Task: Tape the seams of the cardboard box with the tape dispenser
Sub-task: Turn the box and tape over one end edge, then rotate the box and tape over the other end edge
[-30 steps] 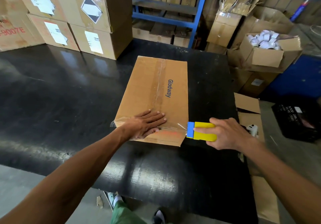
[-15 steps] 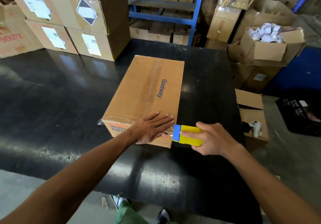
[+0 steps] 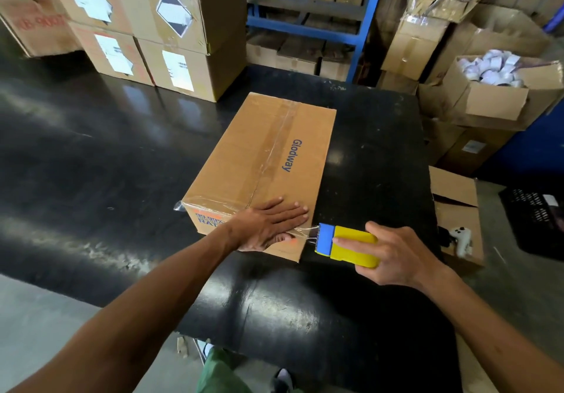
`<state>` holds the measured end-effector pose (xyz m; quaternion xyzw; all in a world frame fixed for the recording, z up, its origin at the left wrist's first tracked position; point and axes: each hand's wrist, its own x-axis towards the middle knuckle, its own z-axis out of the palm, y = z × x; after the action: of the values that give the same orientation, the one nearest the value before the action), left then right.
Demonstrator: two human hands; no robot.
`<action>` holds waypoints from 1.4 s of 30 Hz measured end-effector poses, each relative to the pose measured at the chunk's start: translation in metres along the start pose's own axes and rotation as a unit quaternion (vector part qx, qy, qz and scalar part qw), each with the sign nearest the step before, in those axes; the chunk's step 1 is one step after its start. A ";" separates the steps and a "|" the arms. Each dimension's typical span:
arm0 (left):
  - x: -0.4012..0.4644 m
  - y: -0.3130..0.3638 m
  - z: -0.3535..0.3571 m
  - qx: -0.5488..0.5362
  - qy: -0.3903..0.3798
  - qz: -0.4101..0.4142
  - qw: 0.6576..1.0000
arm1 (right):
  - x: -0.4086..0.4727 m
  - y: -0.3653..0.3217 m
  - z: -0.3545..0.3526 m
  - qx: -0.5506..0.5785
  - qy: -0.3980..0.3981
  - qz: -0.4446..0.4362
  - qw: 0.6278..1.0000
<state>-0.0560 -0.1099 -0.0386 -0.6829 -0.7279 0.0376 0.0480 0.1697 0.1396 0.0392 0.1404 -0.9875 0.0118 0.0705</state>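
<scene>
1. We see a brown cardboard box [image 3: 262,166] lying near the middle of a glossy black tabletop [image 3: 91,154], flaps closed, with clear tape already running along its top centre seam beside the blue word "Glodway".
2. A strip of clear tape [image 3: 308,230] crosses the near top edge and stretches taut off the box's near right corner to the dispenser.
3. We judge the box stiff but light enough to slide on the slick tabletop, so it is best steadied from above, near the edge being taped; its smooth walls offer little to grab.
4. Our left hand [image 3: 268,224] lies flat on that near edge, fingers straight, pressing the tape down; nothing is grasped.
5. Our right hand [image 3: 393,255] has a closed grip round the yellow body of the tape dispenser [image 3: 348,244], index finger laid along its top, blue cutter end facing the box, just beside the corner.
6. The dispenser looks like hard, light plastic, best held by the body.
7. Stacked labelled cartons [image 3: 158,29] stand at the tabletop's far side.
</scene>
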 end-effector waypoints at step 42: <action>0.062 0.051 -0.025 -0.158 -0.114 -0.374 0.907 | 0.042 -0.024 -0.014 0.065 0.099 0.382 0.916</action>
<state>-0.0060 -0.0447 -0.0188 -0.3504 -0.9269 -0.0211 -0.1329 0.1388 0.1055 0.0587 -0.2456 -0.9508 0.1155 0.1491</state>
